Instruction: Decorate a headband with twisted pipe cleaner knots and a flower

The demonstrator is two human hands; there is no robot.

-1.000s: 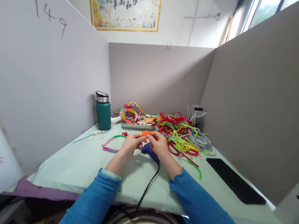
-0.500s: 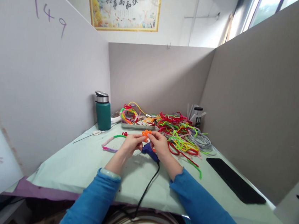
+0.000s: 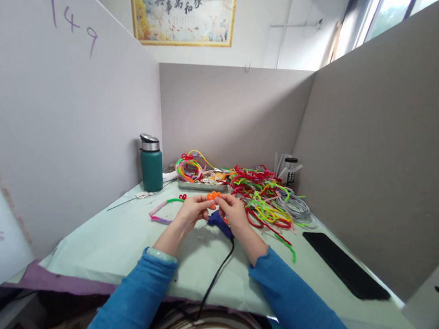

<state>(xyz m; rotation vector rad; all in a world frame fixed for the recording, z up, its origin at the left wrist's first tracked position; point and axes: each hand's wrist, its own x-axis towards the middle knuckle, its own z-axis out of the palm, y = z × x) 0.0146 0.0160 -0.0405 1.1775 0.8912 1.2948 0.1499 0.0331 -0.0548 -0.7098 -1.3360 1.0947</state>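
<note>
1. Nearest, two blue sleeves (image 3: 138, 287) are reaching forward over the tabletop (image 3: 115, 258), and a black cord (image 3: 218, 269) is running on the near side of the grips.
2. A flat black slab (image 3: 346, 266) is lying well to the right of the grips.
3. A dark blue tool (image 3: 221, 224) is resting just below the grips, partly hiding behind the right one.
4. The left grip (image 3: 192, 211) is pinching an orange looped flower (image 3: 213, 195), thumb and fingers closing on its left side; the right grip (image 3: 234, 212) is pinching its right side likewise.
5. Compared with half a second ago, the flower is sitting only slightly farther left; both grips are keeping nearly the same place, and the surroundings are staying put.
6. Left of the grips, a multicoloured fuzzy band (image 3: 155, 211) is curving.
7. Beyond the grips, a filled metal tray (image 3: 197, 187) and a tangled heap of fuzzy stems (image 3: 262, 190) are lying; a green bottle (image 3: 151, 170) is standing far left.
</note>
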